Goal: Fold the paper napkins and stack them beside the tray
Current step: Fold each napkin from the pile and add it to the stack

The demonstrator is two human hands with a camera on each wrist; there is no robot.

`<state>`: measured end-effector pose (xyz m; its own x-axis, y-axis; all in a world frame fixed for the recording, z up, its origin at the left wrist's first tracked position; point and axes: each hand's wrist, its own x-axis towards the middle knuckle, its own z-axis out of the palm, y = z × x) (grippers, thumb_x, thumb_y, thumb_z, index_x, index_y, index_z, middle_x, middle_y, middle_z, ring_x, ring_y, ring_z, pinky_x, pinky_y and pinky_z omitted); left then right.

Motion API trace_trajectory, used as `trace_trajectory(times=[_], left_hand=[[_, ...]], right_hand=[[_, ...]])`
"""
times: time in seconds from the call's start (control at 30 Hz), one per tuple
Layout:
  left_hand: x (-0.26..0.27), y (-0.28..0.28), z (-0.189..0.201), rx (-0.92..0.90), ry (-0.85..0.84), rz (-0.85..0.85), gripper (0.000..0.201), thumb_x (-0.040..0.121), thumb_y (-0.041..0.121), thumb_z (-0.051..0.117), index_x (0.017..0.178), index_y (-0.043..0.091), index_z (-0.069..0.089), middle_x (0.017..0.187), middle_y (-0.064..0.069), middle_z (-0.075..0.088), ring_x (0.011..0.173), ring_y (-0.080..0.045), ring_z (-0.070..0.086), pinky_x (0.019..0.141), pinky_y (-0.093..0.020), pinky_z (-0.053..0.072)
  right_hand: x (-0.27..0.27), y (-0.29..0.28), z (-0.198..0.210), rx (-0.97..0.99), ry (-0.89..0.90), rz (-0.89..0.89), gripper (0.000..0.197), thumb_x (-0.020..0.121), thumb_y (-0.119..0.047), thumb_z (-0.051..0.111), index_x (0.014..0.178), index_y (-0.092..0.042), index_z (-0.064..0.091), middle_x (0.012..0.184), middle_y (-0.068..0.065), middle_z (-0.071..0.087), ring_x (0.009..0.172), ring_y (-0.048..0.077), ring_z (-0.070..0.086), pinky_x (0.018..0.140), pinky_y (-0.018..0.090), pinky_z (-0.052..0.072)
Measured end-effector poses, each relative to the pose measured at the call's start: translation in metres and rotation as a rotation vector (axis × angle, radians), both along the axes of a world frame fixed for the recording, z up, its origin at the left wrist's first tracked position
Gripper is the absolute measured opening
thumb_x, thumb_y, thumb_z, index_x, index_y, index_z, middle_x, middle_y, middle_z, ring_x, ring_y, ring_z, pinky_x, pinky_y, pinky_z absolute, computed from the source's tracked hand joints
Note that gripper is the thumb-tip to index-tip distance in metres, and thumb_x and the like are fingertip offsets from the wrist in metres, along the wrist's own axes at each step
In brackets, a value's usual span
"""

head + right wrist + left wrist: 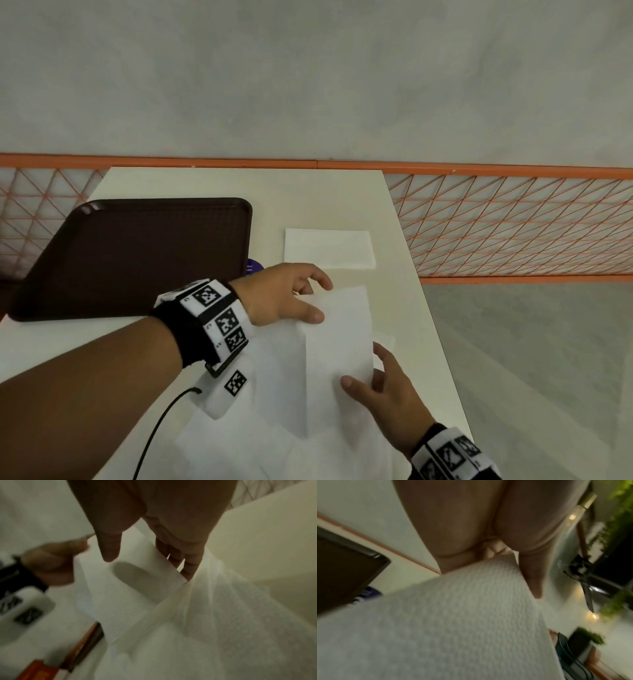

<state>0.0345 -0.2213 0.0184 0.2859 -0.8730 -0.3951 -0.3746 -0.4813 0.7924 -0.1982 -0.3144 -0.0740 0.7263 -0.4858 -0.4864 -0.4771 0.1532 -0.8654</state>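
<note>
Folding step in hand: at lower centre, left hand (286, 296) and right hand (383, 383) each pinch an edge of the raised napkin (337, 349), which next needs creasing flat, then placing on the folded napkin (329, 248) right of the tray (137, 253).

My forearms are bare, and each wrist wears a black strap with a white band of black-and-white square code markers (219, 317), the right wrist's band (452, 455) alike, with a thin black cable (154, 435) trailing from the left one.
</note>
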Motion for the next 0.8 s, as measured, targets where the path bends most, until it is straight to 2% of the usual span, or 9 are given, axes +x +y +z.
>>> trace_trajectory(times=[0.07, 0.13, 0.2, 0.3, 0.4, 0.5, 0.67, 0.73, 0.8], left_hand=[[0.005, 0.015, -0.008, -0.066, 0.033, 0.128, 0.035, 0.078, 0.028, 0.078, 0.101, 0.047, 0.058, 0.098, 0.007, 0.056, 0.111, 0.000, 0.053, 0.093, -0.021, 0.040], [0.011, 0.030, -0.020, -0.081, 0.040, 0.222, 0.029, 0.082, 0.028, 0.074, 0.100, 0.046, 0.060, 0.104, 0.001, 0.058, 0.114, -0.010, 0.054, 0.098, -0.028, 0.044], [0.013, 0.044, -0.030, -0.087, 0.067, 0.287, 0.023, 0.087, 0.026, 0.069, 0.102, 0.042, 0.060, 0.104, -0.003, 0.061, 0.099, -0.014, 0.058, 0.090, -0.032, 0.050], [0.011, 0.064, -0.043, -0.114, 0.049, 0.427, 0.020, 0.093, 0.019, 0.059, 0.106, 0.034, 0.057, 0.077, -0.004, 0.058, 0.066, -0.013, 0.050, 0.063, -0.026, 0.044], [0.007, 0.082, -0.059, -0.138, 0.045, 0.582, 0.024, 0.095, 0.016, 0.055, 0.105, 0.037, 0.058, 0.072, -0.008, 0.054, 0.061, -0.017, 0.045, 0.055, -0.026, 0.039], [0.001, 0.093, -0.068, -0.127, 0.022, 0.692, 0.023, 0.097, 0.015, 0.050, 0.107, 0.031, 0.062, 0.076, -0.003, 0.057, 0.060, -0.014, 0.047, 0.056, -0.023, 0.040], [-0.011, 0.106, -0.075, -0.120, 0.020, 0.775, 0.029, 0.098, 0.008, 0.044, 0.093, 0.027, 0.066, 0.095, 0.007, 0.063, 0.080, -0.006, 0.056, 0.065, -0.012, 0.040], [-0.014, 0.111, -0.073, -0.112, 0.056, 0.757, 0.029, 0.098, 0.008, 0.045, 0.094, 0.027, 0.067, 0.099, 0.010, 0.064, 0.088, -0.003, 0.057, 0.070, -0.012, 0.041], [-0.015, 0.116, -0.068, -0.109, 0.099, 0.736, 0.022, 0.095, 0.011, 0.052, 0.103, 0.025, 0.066, 0.099, 0.006, 0.064, 0.086, -0.007, 0.059, 0.074, -0.018, 0.045]], right_hand=[[0.006, 0.001, 0.006, 0.130, -0.034, -0.005, 0.073, 0.066, -0.033, 0.079, 0.130, -0.025, 0.045, 0.102, 0.006, 0.075, 0.098, 0.025, 0.070, 0.090, 0.047, 0.054], [0.012, 0.003, 0.014, 0.206, -0.044, -0.029, 0.063, 0.067, -0.023, 0.078, 0.125, -0.018, 0.054, 0.101, 0.013, 0.074, 0.097, 0.032, 0.070, 0.089, 0.052, 0.054], [0.018, 0.003, 0.018, 0.230, -0.042, -0.080, 0.059, 0.066, -0.022, 0.079, 0.121, -0.012, 0.059, 0.100, 0.016, 0.074, 0.094, 0.035, 0.070, 0.086, 0.050, 0.055], [0.026, -0.003, 0.023, 0.218, -0.032, -0.237, 0.042, 0.079, -0.020, 0.078, 0.117, -0.011, 0.063, 0.097, 0.014, 0.074, 0.085, 0.031, 0.069, 0.077, 0.043, 0.054], [0.032, -0.002, 0.027, 0.302, 0.009, -0.317, 0.031, 0.089, -0.038, 0.064, 0.111, -0.016, 0.067, 0.104, 0.010, 0.073, 0.090, 0.027, 0.066, 0.076, 0.042, 0.054], [0.030, 0.011, 0.029, 0.418, 0.044, -0.225, 0.036, 0.090, -0.045, 0.059, 0.116, -0.021, 0.066, 0.107, 0.007, 0.073, 0.096, 0.029, 0.068, 0.079, 0.046, 0.057], [0.032, 0.021, 0.024, 0.227, -0.028, -0.271, 0.047, 0.087, -0.006, 0.066, 0.125, -0.029, 0.052, 0.097, 0.011, 0.075, 0.089, 0.032, 0.071, 0.079, 0.047, 0.057], [0.034, 0.019, 0.027, 0.120, -0.057, -0.257, 0.048, 0.087, -0.001, 0.066, 0.121, -0.032, 0.053, 0.092, 0.012, 0.075, 0.088, 0.031, 0.070, 0.078, 0.048, 0.058], [0.037, 0.019, 0.031, 0.067, -0.082, -0.224, 0.040, 0.085, 0.002, 0.067, 0.116, -0.024, 0.061, 0.086, 0.011, 0.075, 0.083, 0.028, 0.070, 0.082, 0.053, 0.056]])
